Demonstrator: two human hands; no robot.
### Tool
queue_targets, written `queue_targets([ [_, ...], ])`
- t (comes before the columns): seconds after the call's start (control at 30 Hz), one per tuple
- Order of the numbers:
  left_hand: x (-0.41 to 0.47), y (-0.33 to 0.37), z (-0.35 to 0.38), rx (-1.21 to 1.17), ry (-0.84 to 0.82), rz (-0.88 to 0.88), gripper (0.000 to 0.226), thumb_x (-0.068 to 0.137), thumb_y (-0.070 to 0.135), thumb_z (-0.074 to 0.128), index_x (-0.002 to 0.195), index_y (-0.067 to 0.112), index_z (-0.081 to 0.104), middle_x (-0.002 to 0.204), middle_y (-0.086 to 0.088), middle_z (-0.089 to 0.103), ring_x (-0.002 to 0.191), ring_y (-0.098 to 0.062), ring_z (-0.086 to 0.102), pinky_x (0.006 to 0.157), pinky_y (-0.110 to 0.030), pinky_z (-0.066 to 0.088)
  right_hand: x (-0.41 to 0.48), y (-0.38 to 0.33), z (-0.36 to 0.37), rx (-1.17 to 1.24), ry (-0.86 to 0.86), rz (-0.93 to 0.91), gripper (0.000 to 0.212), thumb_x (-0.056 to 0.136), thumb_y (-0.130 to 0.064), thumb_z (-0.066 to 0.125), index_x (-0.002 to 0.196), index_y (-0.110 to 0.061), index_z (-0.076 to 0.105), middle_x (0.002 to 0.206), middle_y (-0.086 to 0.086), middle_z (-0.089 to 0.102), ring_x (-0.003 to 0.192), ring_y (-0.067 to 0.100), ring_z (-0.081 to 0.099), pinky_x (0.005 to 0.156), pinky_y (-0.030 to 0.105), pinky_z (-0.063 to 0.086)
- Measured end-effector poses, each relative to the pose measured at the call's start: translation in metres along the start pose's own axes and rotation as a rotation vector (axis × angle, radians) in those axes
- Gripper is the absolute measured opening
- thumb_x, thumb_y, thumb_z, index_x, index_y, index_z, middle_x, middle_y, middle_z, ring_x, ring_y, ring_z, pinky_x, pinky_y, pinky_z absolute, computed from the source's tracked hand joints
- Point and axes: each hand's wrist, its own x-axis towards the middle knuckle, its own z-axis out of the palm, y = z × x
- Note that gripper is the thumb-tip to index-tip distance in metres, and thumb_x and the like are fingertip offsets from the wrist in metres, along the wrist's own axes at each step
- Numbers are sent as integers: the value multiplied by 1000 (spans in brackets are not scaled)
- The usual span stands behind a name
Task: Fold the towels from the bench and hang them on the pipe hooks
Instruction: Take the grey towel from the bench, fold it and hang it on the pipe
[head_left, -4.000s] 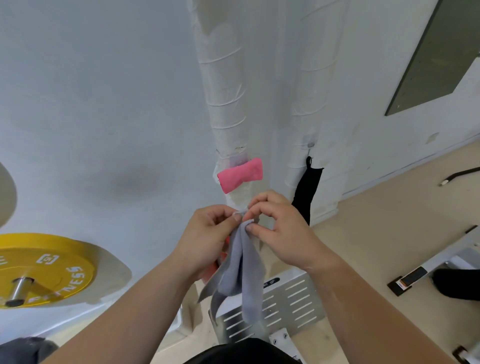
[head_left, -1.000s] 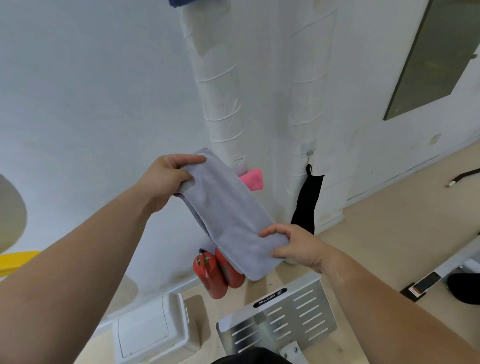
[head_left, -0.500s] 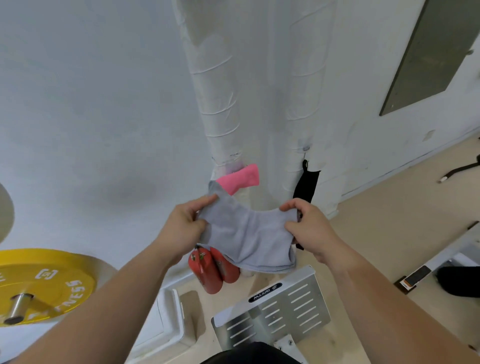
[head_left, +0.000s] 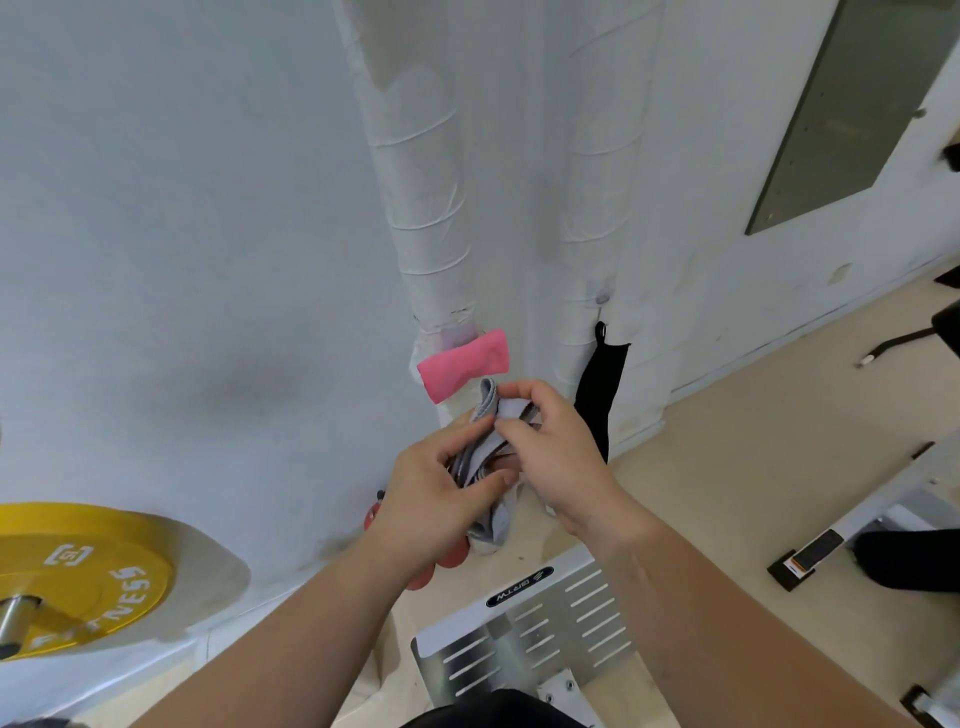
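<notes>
Against the white wall (head_left: 182, 234), two wrapped vertical pipes (head_left: 421, 182) rise side by side, the largest things near the work. Low on the left pipe hangs a folded pink towel (head_left: 462, 364); a black towel (head_left: 597, 395) hangs from a small hook (head_left: 601, 300) on the right pipe. A yellow weight plate (head_left: 78, 577) sits at lower left, and a slotted metal plate (head_left: 530, 618) lies on the floor below the arms.

Half a second ago the grey towel (head_left: 485, 457) was spread between the hands as a loose rectangle. Now it is gathered into a narrow, layered bundle just below the pink towel. The left hand (head_left: 436, 499) grips its middle with fingers curled around the layers. The right hand (head_left: 550, 452) pinches the top edge, where a small loop seems to stand up, though it is too small to be sure.

Judging by this, folding is about done and the hanging loop is being sought. Which hook is free cannot be told.
</notes>
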Motion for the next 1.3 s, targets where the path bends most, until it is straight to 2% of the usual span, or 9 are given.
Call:
queue_targets([
  [0.1,6,2,-7,79,53,-2,69,76,-11,55,115,43,73,111,16,76,102,-12,72,84,-30,59,0,-7,-2,81,-70,20,30,98,-13,57,114,-38,60,111,-2,67,92,9,72,81,27,60],
  [0.23,15,14,-23,30,-57,-15,71,74,-18,46,111,33,78,101,3,79,95,-26,73,79,-41,59,5,-8,-25,-278,-56,-183,54,92,-32,69,138,-49,45,137,-16,43,124,-11,43,104,10,33],
  [0.4,26,36,-43,-24,-216,-29,69,77,-24,52,99,34,81,97,-5,79,84,-14,69,71,-30,54,12,-23,-41,-138,-335,-202,64,95,-31,69,149,-45,39,149,-18,50,138,-1,45,116,30,38],
  [0.57,37,38,-61,-218,-205,-93,64,75,-20,67,122,24,70,113,-7,77,102,-20,73,88,-34,59,13,-26,-31,-45,-234,-216,56,97,-24,66,145,-43,44,142,-11,58,131,6,55,112,34,45],
  [0.67,44,28,-67,-468,-60,-223,68,82,-22,60,135,20,58,115,-18,74,94,-27,74,78,-36,62,13,-27,-22,45,-222,-142,52,101,-16,59,140,-46,42,120,-3,72,113,15,69,97,30,55],
  [0.87,33,-12,-74,-737,-53,-499,86,73,17,82,149,21,43,129,-12,69,107,-25,72,77,-38,58,22,-29,9,66,68,-89,37,99,-15,61,117,-47,54,99,19,69,94,42,68,84,56,56],
  [1.03,35,-29,-89,-672,79,-414,94,93,-4,63,158,42,14,88,-8,78,79,-23,75,69,-36,59,32,-34,29,-66,158,-33,39,96,-22,63,116,-54,52,103,0,60,81,17,64,85,46,58],
  [1.13,45,-25,-108,-560,103,-246,84,94,-8,60,151,47,30,82,-6,75,70,-17,71,59,-27,56,33,-39,46,-150,156,-56,45,92,-15,65,110,-56,58,129,-6,48,86,8,63,82,33,57],
  [1.3,63,-26,-146,-244,14,-28,51,90,2,67,118,44,71,121,8,71,111,-12,67,91,-29,55,39,-56,67,-332,54,-198,35,87,-16,71,109,-43,72,142,-18,41,134,-1,42,113,32,38],
])
